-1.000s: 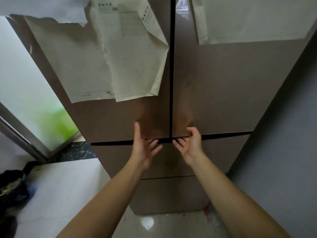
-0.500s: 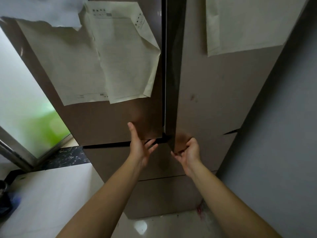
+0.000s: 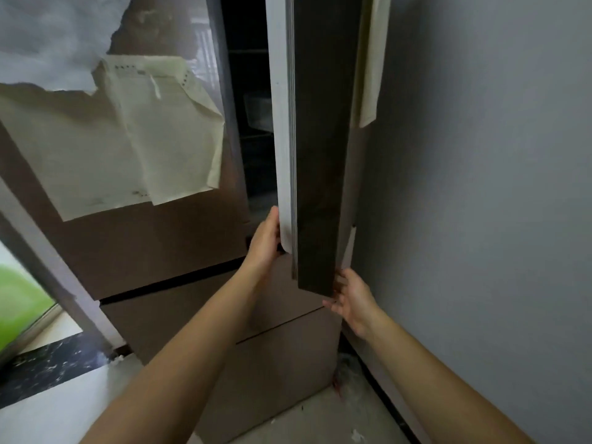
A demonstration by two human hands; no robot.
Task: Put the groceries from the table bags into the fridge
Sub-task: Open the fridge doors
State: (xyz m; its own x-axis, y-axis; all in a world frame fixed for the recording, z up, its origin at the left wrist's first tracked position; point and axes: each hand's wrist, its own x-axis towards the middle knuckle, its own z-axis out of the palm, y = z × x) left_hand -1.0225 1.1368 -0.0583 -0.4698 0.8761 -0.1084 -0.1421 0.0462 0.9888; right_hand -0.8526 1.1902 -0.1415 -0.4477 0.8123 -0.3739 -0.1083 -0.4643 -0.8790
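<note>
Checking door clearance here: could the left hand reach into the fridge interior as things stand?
Probably yes. The left hand rests on the white inner edge of the right door, right beside the dark gap, and nothing blocks it. The gap is narrow, though, since the left door is shut.

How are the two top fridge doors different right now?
The right door is swung open, so you see its dark edge and white seal; the left door is shut and faces you flat. The left hand and the right hand both touch the right door near its bottom; neither touches the left door. The left door's papers show fully; the right door's paper is seen edge-on. Both are brown with paper stuck on.
</note>
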